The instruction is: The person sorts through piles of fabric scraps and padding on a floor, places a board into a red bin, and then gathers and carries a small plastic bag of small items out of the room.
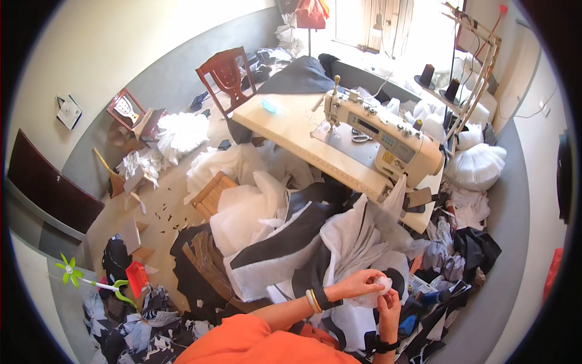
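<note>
My left hand [357, 285] reaches in from the left, a black band and pale bangles at its wrist. Its fingertips pinch a small, crumpled, whitish translucent piece [383, 282]. Just below, my right hand [388, 303] has its fingers closed on the lower side of the same piece. What the piece is, I cannot make out. Beneath both hands lie white padding sheets [357, 233] and black fabric [285, 233], draped in a loose pile. A sewing machine [382, 130] stands on the pale table [303, 136] beyond them, and scissors [361, 138] rest beside it.
A wooden stool [213, 193] is partly covered by white padding. Fabric scraps [151, 318] heap at the lower left near a green toy windmill [70, 270]. Dark chairs [227, 79] stand at the back. White bundles [479, 167] crowd the right wall beside a thread stand [467, 85].
</note>
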Action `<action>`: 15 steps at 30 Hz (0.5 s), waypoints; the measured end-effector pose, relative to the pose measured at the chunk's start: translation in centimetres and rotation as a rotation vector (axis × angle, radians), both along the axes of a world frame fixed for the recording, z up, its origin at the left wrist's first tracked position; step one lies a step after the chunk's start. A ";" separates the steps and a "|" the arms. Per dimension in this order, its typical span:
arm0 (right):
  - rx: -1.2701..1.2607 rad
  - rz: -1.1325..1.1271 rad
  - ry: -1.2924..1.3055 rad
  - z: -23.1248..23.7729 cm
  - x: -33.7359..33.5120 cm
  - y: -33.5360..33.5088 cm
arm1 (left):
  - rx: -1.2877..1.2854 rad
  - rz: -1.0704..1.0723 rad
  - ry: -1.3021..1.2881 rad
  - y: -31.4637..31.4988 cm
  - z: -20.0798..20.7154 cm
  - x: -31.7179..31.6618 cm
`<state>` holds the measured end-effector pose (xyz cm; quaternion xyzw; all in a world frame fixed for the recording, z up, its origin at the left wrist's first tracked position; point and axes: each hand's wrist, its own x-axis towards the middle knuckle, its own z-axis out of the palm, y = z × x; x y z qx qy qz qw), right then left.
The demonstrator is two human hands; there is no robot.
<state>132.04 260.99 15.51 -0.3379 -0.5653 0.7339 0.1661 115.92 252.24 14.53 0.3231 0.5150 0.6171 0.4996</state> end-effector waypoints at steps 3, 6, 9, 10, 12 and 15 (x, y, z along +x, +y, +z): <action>-0.028 -0.048 -0.001 0.1 -1.0 -1.3 | 0.009 0.008 0.039 -0.5 -0.2 -1.1; -0.035 -0.080 -0.032 0.1 -2.1 -2.5 | 0.013 -0.042 0.086 -1.3 -0.4 -2.3; 0.042 -0.115 -0.055 0.5 -3.7 -4.1 | 0.048 -0.112 0.117 -2.2 -0.4 -4.0; 0.095 -0.131 -0.062 0.6 -4.1 -4.5 | 0.055 -0.121 0.116 -2.3 -0.6 -4.6; 0.089 -0.156 -0.052 0.2 -4.6 -4.8 | 0.111 -0.163 0.195 -2.4 -0.9 -5.5; 0.075 -0.170 -0.072 0.7 -5.7 -5.8 | 0.140 -0.235 0.302 -3.2 0.3 -6.9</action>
